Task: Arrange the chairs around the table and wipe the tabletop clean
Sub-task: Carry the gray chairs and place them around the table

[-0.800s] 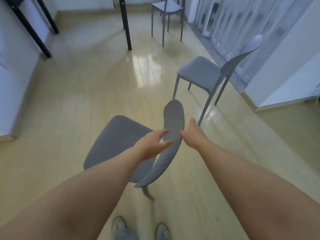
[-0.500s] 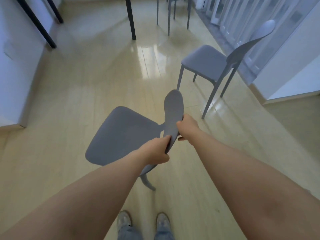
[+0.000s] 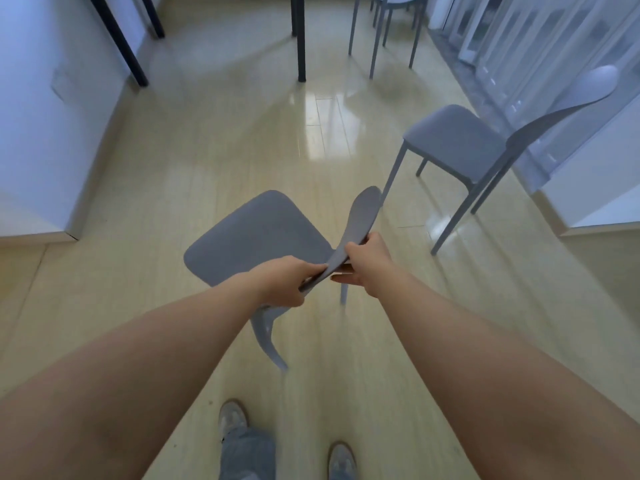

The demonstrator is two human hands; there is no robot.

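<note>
A grey chair [image 3: 256, 233] is right in front of me, its seat facing left and its curved backrest toward me. My left hand [image 3: 287, 282] grips the lower end of the backrest. My right hand [image 3: 369, 261] grips the backrest just beyond it, fingers curled under the edge. The chair looks tilted, with one rear leg blurred above the floor. A second grey chair [image 3: 457, 140] stands to the right near the glass doors. A third grey chair [image 3: 388, 15] stands at the top by the black table legs [image 3: 299, 36]. The tabletop is out of view.
Pale wooden floor [image 3: 207, 150] stretches ahead to the table legs. A white wall and cabinet edge [image 3: 38, 150] run along the left. Glass doors [image 3: 519, 46] and a white wall corner [image 3: 595, 188] line the right. My shoes show at the bottom.
Both hands went from reaching for the backrest to gripping it. The chair has swung and moved with me toward the table, and the view has advanced.
</note>
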